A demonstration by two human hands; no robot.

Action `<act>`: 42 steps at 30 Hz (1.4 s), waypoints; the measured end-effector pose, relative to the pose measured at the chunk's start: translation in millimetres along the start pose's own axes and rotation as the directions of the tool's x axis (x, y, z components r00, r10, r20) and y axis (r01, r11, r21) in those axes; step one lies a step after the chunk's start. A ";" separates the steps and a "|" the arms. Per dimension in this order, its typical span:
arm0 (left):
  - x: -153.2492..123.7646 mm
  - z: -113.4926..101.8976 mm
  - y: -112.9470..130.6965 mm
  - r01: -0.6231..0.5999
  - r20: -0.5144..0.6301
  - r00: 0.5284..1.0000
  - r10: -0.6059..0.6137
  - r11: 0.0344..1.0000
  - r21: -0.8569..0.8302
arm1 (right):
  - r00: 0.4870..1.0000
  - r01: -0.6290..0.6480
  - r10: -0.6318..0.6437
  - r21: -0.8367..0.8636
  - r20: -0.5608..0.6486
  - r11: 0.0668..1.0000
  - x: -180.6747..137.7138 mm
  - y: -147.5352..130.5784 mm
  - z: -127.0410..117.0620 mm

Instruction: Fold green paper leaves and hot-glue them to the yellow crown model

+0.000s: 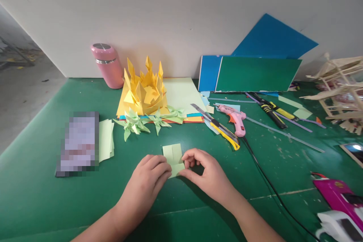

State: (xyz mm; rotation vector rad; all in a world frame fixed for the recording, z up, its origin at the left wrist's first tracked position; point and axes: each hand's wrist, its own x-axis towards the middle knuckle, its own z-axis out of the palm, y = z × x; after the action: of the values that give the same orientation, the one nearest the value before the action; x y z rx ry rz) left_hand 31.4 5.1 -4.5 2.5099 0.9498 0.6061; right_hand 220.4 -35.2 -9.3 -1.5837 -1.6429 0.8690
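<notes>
A small light-green sheet of paper [172, 154], marked with crease lines, is between my two hands over the green table. My left hand [153, 176] has its fingers closed on the paper's lower left side, where they cover part of it. At the right edge, my right hand [202, 168] curls, its thumb on the lower corner and its index finger near the upper edge. Just beyond lie folded light-green paper flowers [135, 124]. Behind them a yellow folded-paper crown [146, 90] stands on stacked coloured sheets [181, 90].
A pink flask [107, 66] stands at the back left. Left of my hands lie a pixelated phone-like device [79, 143] and light-green paper slips [106, 140]. To the right are a yellow utility knife [219, 130], a pink glue gun [234, 119] with a trailing black cord, and pliers [269, 109].
</notes>
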 end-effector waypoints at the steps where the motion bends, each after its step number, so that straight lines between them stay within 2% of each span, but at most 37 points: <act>1: 0.2 -0.3 0.3 0.000 0.001 1.000 0.000 1.000 0.000 | 1.000 -0.013 0.013 0.013 0.020 1.000 -0.2 0.0 -1.2; 16: -2.7 3.3 -1.6 -0.051 -0.041 0.998 0.053 0.998 0.040 | 1.000 0.009 -0.008 -0.075 0.017 0.997 -0.7 -4.2 0.3; 24: -2.4 3.9 -1.8 -0.064 -0.065 0.996 0.066 0.997 0.036 | 0.988 -0.130 0.118 0.127 0.101 0.983 -1.2 -3.0 -8.1; 28: -2.0 2.8 -0.5 -0.060 -0.054 0.997 0.062 0.997 0.038 | 0.981 -0.171 0.166 0.052 0.101 0.984 -1.9 -6.9 -7.8; 31: -1.7 1.9 0.6 -0.048 -0.048 0.998 0.050 0.998 0.035 | 0.990 -0.122 0.124 -0.040 0.059 0.992 -2.7 -9.2 -4.1; 38: -1.7 0.6 1.2 -0.048 -0.064 0.997 0.050 0.998 0.031 | 0.992 0.050 -0.079 -0.265 -0.101 0.963 -7.8 -10.9 9.7; 42: -1.7 0.0 1.4 -0.040 -0.063 0.997 0.042 0.999 0.028 | 0.985 0.086 -0.134 -0.358 -0.111 0.930 -10.1 -12.9 13.8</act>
State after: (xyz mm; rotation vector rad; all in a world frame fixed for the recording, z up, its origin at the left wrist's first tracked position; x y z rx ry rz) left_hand 30.9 2.9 -4.3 2.5529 0.9369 0.6941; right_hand 202.1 -45.8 -6.2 -1.7231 -1.8440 0.4138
